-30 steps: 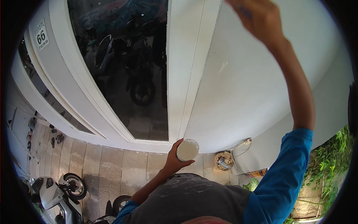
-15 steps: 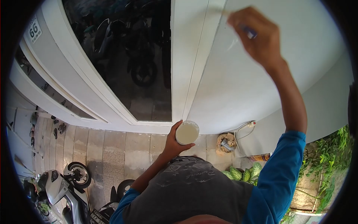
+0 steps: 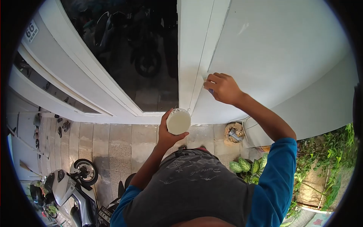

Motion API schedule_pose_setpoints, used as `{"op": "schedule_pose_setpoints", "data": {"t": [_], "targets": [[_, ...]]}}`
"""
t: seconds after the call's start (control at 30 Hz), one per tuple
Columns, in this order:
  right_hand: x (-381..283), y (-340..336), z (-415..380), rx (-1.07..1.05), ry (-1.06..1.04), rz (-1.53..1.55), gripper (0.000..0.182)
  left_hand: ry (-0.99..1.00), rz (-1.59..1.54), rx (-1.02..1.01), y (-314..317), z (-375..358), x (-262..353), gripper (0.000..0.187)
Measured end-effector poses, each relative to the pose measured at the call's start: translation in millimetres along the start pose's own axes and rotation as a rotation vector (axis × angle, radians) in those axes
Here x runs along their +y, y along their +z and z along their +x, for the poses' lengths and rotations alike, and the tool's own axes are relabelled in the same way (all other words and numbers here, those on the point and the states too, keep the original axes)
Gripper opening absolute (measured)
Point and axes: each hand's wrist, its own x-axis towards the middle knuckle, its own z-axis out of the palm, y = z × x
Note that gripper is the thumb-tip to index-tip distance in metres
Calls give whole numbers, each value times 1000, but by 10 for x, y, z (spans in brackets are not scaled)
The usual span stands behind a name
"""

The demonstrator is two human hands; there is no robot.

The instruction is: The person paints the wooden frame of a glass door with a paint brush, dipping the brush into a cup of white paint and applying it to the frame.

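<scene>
My left hand (image 3: 167,133) is wrapped around a clear plastic cup (image 3: 179,122) of off-white paint, in front of my chest near the bottom of the door frame. White smears mark the cup's rim. My right hand (image 3: 225,89) is closed on a small paintbrush (image 3: 205,77); its pale bristles are at the white door frame (image 3: 196,64), beside the seam with the wall. Part of a bluish handle shows below the fingers, while the rest of the brush is hidden by them.
Dark glass (image 3: 147,56) fills the door. The white wall (image 3: 272,45) curves off to the right. A motorcycle (image 3: 72,189) stands at lower left. Near the wall's foot are a container with tools (image 3: 234,133), a cable and a leafy potted plant (image 3: 247,166).
My right hand has come down from high on the wall to the middle of the frame, bringing the brush with it. The cup in my left hand has shifted slightly left and up.
</scene>
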Motion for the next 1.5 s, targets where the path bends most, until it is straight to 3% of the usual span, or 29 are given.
{"op": "schedule_pose_setpoints", "data": {"t": [0.13, 0.2, 0.27, 0.33, 0.4, 0.47, 0.53, 0.67, 0.73, 0.77, 0.8, 0.83, 0.87, 0.93, 1.07, 1.2, 1.3, 1.33, 1.4, 1.5], "targets": [[241, -757, 556, 276, 81, 115, 11, 7, 41, -24, -28, -66, -23, 113], [208, -1396, 800, 387, 122, -5, 9, -29, -4, -33, 27, -100, 63, 113], [303, -1738, 850, 584, 55, -345, 15, -64, -50, -43, 38, -143, 79, 113], [257, -2043, 1113, 822, -275, -402, 12, -42, -36, -46, 31, -184, 51, 112], [294, -1932, 1028, 819, -304, -498, 8, -39, -29, -34, 11, -215, 40, 112], [332, -1425, 785, 582, -71, -686, 23, -29, -20, -14, -14, -236, 48, 112], [288, -910, 649, 522, -238, -565, 31, -27, -32, 7, -54, -249, 88, 110], [-14, 105, 34, 266, -188, -352, 30, -12, 5, 43, -94, -297, 117, 110], [-139, 557, -322, 51, -75, -198, 20, 6, 64, 68, -62, -325, 134, 109], [-184, 632, -416, 54, -87, -191, 20, 7, 69, 81, -36, -337, 138, 109], [-237, 686, -509, 70, 67, 7, 18, -4, 69, 80, -4, -374, 140, 110], [-272, 693, -596, 80, 218, 206, 16, -14, 67, 81, 53, -410, 137, 110], [-308, 609, -635, 76, 202, 214, 16, -16, 71, 99, 115, -438, 128, 110], [-358, 353, -754, 412, 569, 601, 9, -28, 99, 82, 271, -524, 115, 110], [-485, -336, -1010, 760, 841, 1019, 17, 15, 221, 46, 585, -591, 181, 112], [-712, -969, -1277, 701, 824, 1139, 19, 43, 247, 14, 932, -619, 271, 115], [-888, -1205, -1541, 488, 660, 1295, 20, 92, 166, -30, 1223, -694, 295, 124], [-927, -1229, -1613, 480, 663, 1297, 20, 102, 106, -50, 1316, -719, 309, 128], [-984, -1264, -1727, 350, 473, 1165, 21, 128, 87, -64, 1489, -756, 337, 131], [-1098, -1355, -1775, 287, 492, 1045, 23, 180, 58, -90, 1660, -820, 356, 135]]}}
